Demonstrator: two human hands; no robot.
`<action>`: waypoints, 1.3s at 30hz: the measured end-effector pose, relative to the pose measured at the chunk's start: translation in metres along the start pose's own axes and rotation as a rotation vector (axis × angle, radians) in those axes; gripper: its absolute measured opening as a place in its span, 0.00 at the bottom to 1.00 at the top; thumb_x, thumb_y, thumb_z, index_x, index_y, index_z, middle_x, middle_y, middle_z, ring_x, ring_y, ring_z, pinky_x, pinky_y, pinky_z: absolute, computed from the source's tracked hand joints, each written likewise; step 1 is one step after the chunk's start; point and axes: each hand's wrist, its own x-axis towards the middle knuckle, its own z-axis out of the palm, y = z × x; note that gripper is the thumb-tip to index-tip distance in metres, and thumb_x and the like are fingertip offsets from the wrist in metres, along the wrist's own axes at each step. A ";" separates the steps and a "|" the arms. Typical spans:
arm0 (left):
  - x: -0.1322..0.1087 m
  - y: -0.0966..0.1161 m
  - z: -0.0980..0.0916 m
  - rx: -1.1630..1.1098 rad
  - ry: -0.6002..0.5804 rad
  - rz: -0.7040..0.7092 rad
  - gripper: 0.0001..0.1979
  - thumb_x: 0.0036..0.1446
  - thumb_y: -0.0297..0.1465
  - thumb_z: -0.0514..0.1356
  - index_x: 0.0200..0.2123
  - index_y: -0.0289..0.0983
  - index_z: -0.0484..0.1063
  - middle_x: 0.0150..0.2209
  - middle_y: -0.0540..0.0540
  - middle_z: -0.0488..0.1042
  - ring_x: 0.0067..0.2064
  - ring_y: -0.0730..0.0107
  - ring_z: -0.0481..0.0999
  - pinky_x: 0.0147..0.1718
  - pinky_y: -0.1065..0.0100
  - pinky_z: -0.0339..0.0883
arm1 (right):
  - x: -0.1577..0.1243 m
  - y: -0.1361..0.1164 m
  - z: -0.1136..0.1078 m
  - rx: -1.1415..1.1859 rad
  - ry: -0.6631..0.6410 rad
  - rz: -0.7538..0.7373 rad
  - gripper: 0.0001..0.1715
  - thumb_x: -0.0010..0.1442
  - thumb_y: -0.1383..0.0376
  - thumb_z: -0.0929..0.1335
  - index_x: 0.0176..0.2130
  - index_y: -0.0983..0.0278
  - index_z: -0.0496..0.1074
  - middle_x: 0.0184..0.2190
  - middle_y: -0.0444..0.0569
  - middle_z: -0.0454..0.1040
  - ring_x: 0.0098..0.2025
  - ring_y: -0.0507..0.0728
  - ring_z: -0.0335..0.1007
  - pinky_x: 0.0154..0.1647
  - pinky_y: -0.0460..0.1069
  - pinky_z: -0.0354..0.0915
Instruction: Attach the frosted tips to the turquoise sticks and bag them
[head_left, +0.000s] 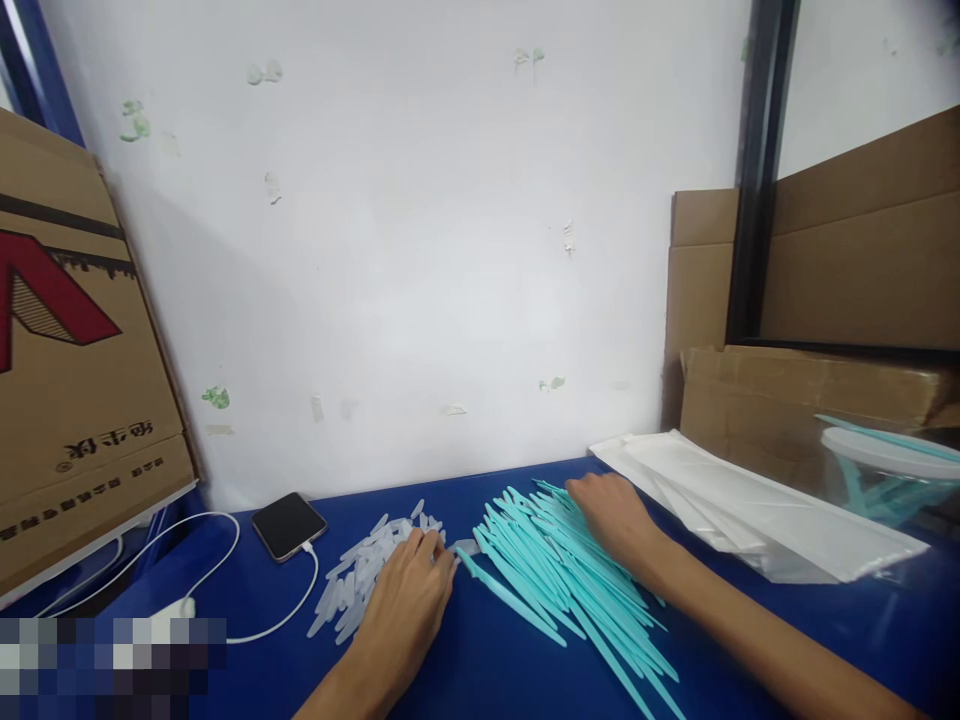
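Observation:
A heap of several thin turquoise plastic sticks (555, 590) lies on the blue table (480, 670). My right hand (611, 515) rests palm down on the far end of that heap, fingers curled over the sticks. To the left sits a pile of small clear plastic caps (360, 570). My left hand (409, 595) lies on the right side of the clear pile, its fingertips pressed together near one turquoise stick; what they pinch is too small to see.
A black phone (289, 525) with a white charging cable (217, 570) lies at the back left. A printed cardboard box (67, 380) leans at left. White plastic bags (750, 510) and brown cartons (810, 390) stand at right, beside a clear container (885, 470) with turquoise sticks.

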 end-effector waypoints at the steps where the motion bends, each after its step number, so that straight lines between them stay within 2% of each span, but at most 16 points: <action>1: 0.000 -0.001 -0.002 -0.026 0.020 -0.009 0.15 0.66 0.24 0.49 0.37 0.38 0.76 0.36 0.42 0.75 0.41 0.56 0.75 0.39 0.57 0.73 | 0.000 0.001 -0.002 0.000 0.005 0.012 0.16 0.57 0.81 0.63 0.35 0.67 0.76 0.31 0.57 0.79 0.36 0.61 0.78 0.30 0.48 0.55; 8: 0.000 -0.009 -0.014 -0.095 0.087 -0.026 0.12 0.65 0.25 0.49 0.36 0.38 0.73 0.32 0.44 0.75 0.35 0.58 0.75 0.34 0.59 0.71 | -0.002 0.009 -0.012 0.015 0.052 0.050 0.18 0.59 0.81 0.61 0.35 0.65 0.76 0.30 0.55 0.78 0.33 0.61 0.76 0.25 0.49 0.46; 11: -0.001 -0.008 -0.014 -0.115 0.078 -0.041 0.11 0.65 0.25 0.50 0.36 0.39 0.72 0.32 0.45 0.75 0.35 0.58 0.76 0.33 0.60 0.70 | -0.003 0.008 -0.011 0.032 0.091 0.036 0.19 0.60 0.81 0.60 0.34 0.65 0.75 0.30 0.54 0.77 0.32 0.59 0.75 0.25 0.50 0.44; 14: -0.002 -0.008 -0.015 -0.149 0.060 -0.066 0.11 0.66 0.25 0.50 0.36 0.39 0.71 0.33 0.45 0.75 0.36 0.58 0.75 0.34 0.60 0.70 | -0.003 0.004 -0.008 0.056 0.136 -0.007 0.18 0.61 0.80 0.60 0.38 0.65 0.75 0.31 0.52 0.77 0.33 0.57 0.74 0.25 0.49 0.45; 17: -0.002 -0.007 -0.016 -0.203 0.056 -0.115 0.11 0.66 0.26 0.48 0.37 0.39 0.70 0.35 0.44 0.75 0.37 0.58 0.75 0.35 0.60 0.69 | -0.005 0.000 -0.007 0.080 0.190 -0.071 0.25 0.57 0.83 0.60 0.44 0.63 0.75 0.35 0.51 0.76 0.35 0.56 0.73 0.26 0.48 0.48; 20: -0.002 -0.007 -0.019 -0.253 0.041 -0.182 0.10 0.67 0.28 0.47 0.39 0.40 0.68 0.35 0.44 0.75 0.37 0.58 0.76 0.33 0.62 0.68 | -0.008 -0.004 -0.008 0.185 0.311 -0.188 0.34 0.53 0.86 0.59 0.51 0.61 0.72 0.38 0.49 0.75 0.38 0.55 0.71 0.30 0.46 0.55; 23: -0.001 -0.007 -0.022 -0.260 0.026 -0.230 0.10 0.67 0.29 0.46 0.40 0.40 0.66 0.36 0.44 0.76 0.37 0.58 0.76 0.33 0.63 0.67 | -0.010 -0.006 -0.007 0.330 0.410 -0.319 0.37 0.52 0.86 0.58 0.54 0.61 0.70 0.41 0.50 0.74 0.40 0.56 0.71 0.35 0.47 0.63; 25: 0.000 -0.008 -0.024 -0.241 0.013 -0.248 0.11 0.68 0.28 0.44 0.40 0.40 0.66 0.35 0.44 0.76 0.36 0.59 0.76 0.33 0.63 0.65 | -0.009 -0.007 -0.005 0.424 0.444 -0.396 0.35 0.55 0.85 0.57 0.54 0.61 0.69 0.44 0.51 0.74 0.42 0.56 0.71 0.37 0.48 0.67; 31: 0.002 -0.014 -0.025 -0.175 -0.045 -0.300 0.15 0.67 0.27 0.41 0.40 0.38 0.67 0.32 0.44 0.75 0.32 0.60 0.75 0.29 0.66 0.62 | -0.005 -0.011 -0.001 0.764 0.459 -0.509 0.18 0.66 0.74 0.62 0.51 0.60 0.72 0.42 0.51 0.76 0.42 0.56 0.74 0.41 0.52 0.74; 36: 0.001 -0.018 -0.017 -0.188 -0.030 -0.269 0.15 0.67 0.26 0.41 0.40 0.38 0.67 0.32 0.43 0.76 0.33 0.61 0.74 0.29 0.67 0.61 | -0.005 -0.015 0.005 0.736 0.483 -0.531 0.19 0.67 0.73 0.61 0.53 0.61 0.72 0.42 0.52 0.76 0.42 0.57 0.75 0.40 0.53 0.76; 39: 0.000 -0.021 -0.010 -0.216 -0.003 -0.241 0.15 0.68 0.28 0.42 0.38 0.39 0.68 0.32 0.44 0.76 0.33 0.61 0.74 0.28 0.66 0.61 | -0.008 -0.018 0.007 0.698 0.491 -0.538 0.23 0.65 0.77 0.61 0.53 0.61 0.72 0.43 0.52 0.76 0.43 0.57 0.75 0.40 0.52 0.76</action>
